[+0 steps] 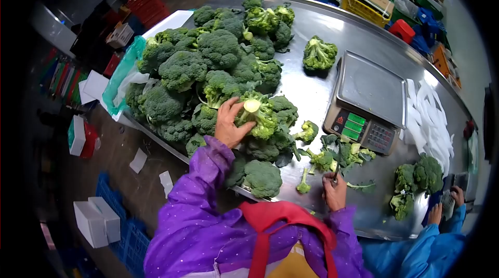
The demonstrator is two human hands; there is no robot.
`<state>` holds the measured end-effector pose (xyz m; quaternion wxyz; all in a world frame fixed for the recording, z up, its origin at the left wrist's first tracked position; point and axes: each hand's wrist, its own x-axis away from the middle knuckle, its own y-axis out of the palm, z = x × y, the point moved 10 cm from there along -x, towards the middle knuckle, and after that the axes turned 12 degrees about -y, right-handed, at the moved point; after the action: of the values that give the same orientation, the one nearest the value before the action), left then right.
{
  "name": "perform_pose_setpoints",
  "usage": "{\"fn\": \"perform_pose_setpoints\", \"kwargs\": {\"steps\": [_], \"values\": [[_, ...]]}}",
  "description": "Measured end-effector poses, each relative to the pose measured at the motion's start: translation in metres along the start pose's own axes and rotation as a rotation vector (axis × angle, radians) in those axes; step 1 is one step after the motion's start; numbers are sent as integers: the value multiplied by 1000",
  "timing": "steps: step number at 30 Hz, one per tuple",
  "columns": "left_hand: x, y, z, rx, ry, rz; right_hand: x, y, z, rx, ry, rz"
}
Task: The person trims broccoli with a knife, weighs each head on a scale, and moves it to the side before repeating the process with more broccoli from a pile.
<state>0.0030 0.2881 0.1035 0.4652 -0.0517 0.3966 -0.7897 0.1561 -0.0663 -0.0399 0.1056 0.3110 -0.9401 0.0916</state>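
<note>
Right hand (335, 193): lower centre of the frame, nearest the body, closed in a fist around the handle of a knife (338, 166); the thin dark blade points up the frame toward the trimmings.
Left hand (230, 125): left of centre, half open, fingers spread and curled over a broccoli head (259, 116), gripping it from its left side.
Broccoli head: at the near edge of the pile, turned so that its pale cut stem faces up, touching the heads around it.
Trimmings (332, 154): loose leaves, stalk pieces and small florets on the steel table (312, 91), just above the knife and below the scale.
Co-worker's hands (435, 213): lower right, in blue sleeves, at the table's edge; what they hold is too small to tell.
Trimmed heads (417, 176): a small cluster lower right, just beside the co-worker's hands.
Scale (370, 102): right of centre, steel pan bare, green display and keypad facing the near side.
Foam sleeves (432, 124): a white heap right of the scale.
Broccoli pile (208, 65): fills the centre left of the table up to the upper middle.
Single head (318, 53): upper centre, apart from the pile, beyond the scale.
Crates (364, 5): stacked past the table's far edge, upper right.
</note>
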Motion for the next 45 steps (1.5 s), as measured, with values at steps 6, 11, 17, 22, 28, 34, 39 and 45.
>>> {"fn": "perform_pose_setpoints", "kwargs": {"steps": [6,11,17,22,28,34,39,45], "values": [[6,-2,56,54,164,-46,-28,43,-80,-74,-119,-72],[26,14,152,66,389,-150,-32,60,-174,121,-671,-97],[56,69,162,11,330,-299,-36,24,-140,113,-683,48],[61,78,121,728,17,-289,-32,3,-138,-209,-594,114],[106,115,98,1251,-467,-515,-27,19,-117,-332,-360,108],[93,101,89,1148,-509,-438,-2,-3,-157,278,-723,103],[91,101,86,1071,-553,-468,6,9,-146,516,-736,46],[83,92,97,1051,-460,-458,5,10,-144,521,-711,88]]}}
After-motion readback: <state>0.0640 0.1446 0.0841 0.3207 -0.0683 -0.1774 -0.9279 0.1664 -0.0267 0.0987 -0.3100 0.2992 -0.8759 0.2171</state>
